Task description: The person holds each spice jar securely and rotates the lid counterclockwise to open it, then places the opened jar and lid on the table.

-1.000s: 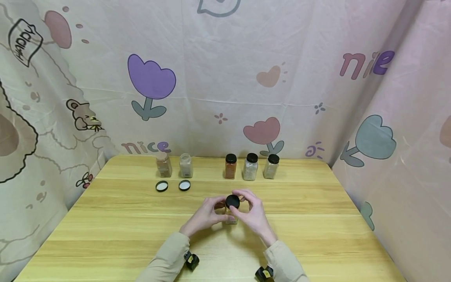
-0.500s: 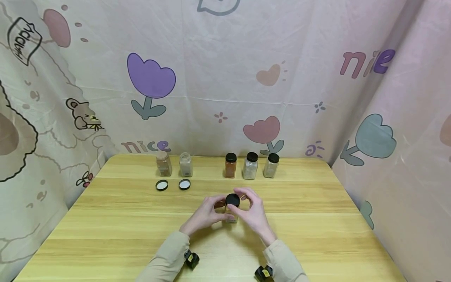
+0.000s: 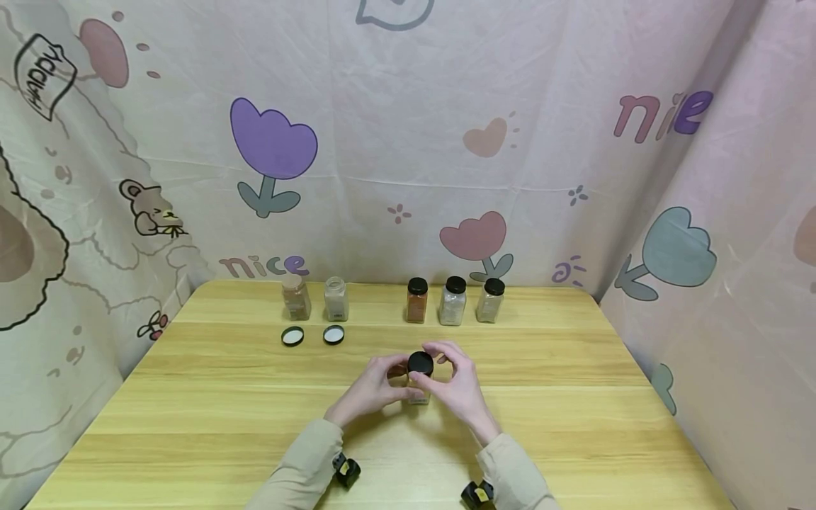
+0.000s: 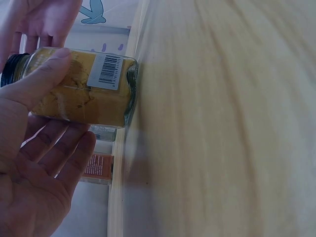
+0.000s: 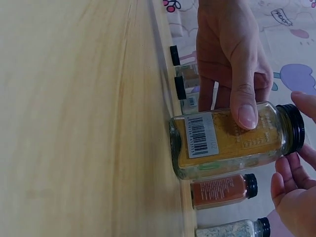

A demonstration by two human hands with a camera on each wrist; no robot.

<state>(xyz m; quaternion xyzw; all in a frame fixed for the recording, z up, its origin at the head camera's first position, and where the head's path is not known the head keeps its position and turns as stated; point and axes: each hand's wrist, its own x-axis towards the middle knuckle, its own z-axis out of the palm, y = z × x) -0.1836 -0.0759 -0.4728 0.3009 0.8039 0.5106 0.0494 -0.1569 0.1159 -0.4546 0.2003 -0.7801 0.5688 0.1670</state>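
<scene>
A glass spice jar (image 3: 418, 399) of yellow-orange powder stands upright on the table in front of the person, its black lid (image 3: 421, 363) on top. The left hand (image 3: 372, 387) grips the jar's body from the left, its thumb across the near side beside a barcode label (image 4: 105, 71). From the right, the right hand (image 3: 464, 389) holds the lid between thumb and fingers. In the right wrist view, its fingertips (image 5: 291, 170) sit right at the lid's edge. Both wrists carry small black cameras.
Capped spice jars stand at the back: a red-orange one (image 3: 416, 304), a whitish one (image 3: 452, 304) and a pale one (image 3: 490, 303). Back left are two lidless jars, one brownish (image 3: 297, 301), one pale (image 3: 336, 301). Their lids (image 3: 292, 336) lie upturned before them. A printed curtain (image 3: 382, 127) hangs behind.
The right thumb has shifted slightly left at the lid's front edge. The left hand, the jar and everything else have stayed in place.
</scene>
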